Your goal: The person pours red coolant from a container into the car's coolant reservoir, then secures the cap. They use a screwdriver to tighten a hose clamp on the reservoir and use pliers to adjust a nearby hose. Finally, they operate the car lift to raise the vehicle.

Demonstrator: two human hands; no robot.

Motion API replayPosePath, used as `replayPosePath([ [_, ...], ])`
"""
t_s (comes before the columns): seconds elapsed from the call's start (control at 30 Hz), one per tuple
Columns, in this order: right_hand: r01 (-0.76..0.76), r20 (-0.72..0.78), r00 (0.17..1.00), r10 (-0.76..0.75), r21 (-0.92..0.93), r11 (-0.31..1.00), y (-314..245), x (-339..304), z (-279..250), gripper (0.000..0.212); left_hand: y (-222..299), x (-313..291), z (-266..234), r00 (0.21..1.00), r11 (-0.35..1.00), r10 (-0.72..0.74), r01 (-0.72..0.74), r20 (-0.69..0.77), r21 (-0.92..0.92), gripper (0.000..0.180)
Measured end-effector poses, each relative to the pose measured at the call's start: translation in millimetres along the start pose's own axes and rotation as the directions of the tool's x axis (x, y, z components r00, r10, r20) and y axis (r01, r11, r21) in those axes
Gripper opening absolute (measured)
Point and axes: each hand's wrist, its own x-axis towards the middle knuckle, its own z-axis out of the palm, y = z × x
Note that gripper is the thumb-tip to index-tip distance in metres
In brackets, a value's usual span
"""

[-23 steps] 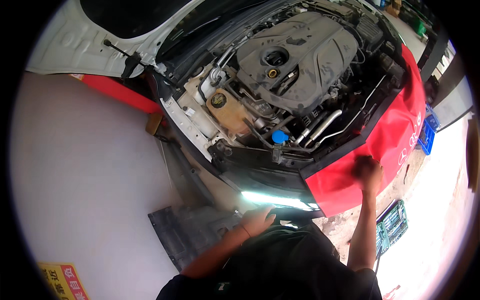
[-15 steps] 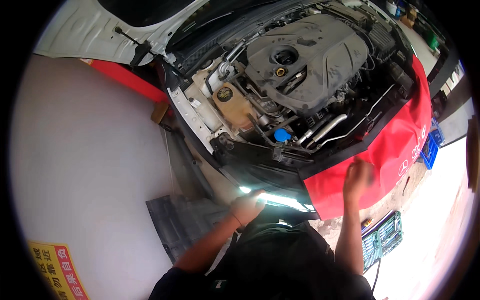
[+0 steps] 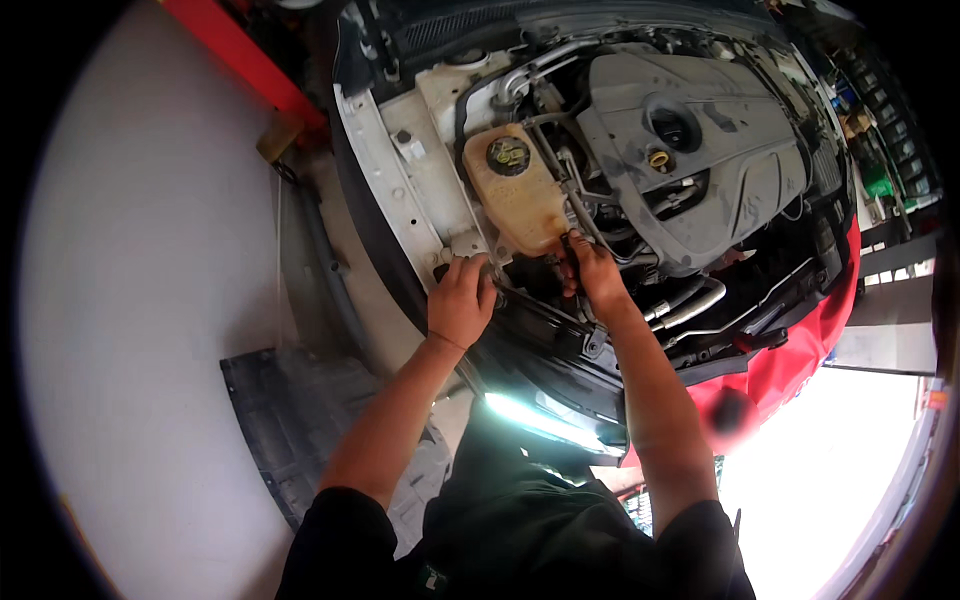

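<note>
Currently, the tan reservoir (image 3: pixel 515 195) lies just beyond and between the curled left hand (image 3: pixel 462 303) and right hand (image 3: pixel 598 278). Whether either pinches anything cannot be told.

From the wearer's head, the left of two side-by-side fisheye cameras looks steeply down and ahead, past dark clothing (image 3: pixel 540 530) and two forearms (image 3: pixel 405 420) reaching up from the lower edge. The left hand (image 3: pixel 462 302) and right hand (image 3: pixel 594 270) sit at middle range near the centre, the engine cover (image 3: pixel 735 150) beyond them; edges bend inside a round black border.
</note>
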Motion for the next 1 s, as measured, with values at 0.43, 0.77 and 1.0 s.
replayPosePath([
  [0.43,0.213,-0.060,0.956,-0.288,-0.536,0.817,10.2,17.8,3.0,0.048,-12.2,6.7,-1.6,0.997,0.998,0.039,-0.035,0.061,-0.060,0.033],
  [0.77,-0.036,-0.018,0.999,0.033,-0.218,0.975,-5.4,9.5,6.4,0.045,-15.3,5.1,-2.4,0.997,0.997,0.062,-0.060,0.039,-0.048,0.036],
  [1.0,-0.495,0.580,0.785,0.217,0.377,0.783,-7.0,20.3,-17.0,0.048,-15.4,5.3,-0.6,0.996,0.995,0.087,-0.086,0.010,-0.050,0.037],
])
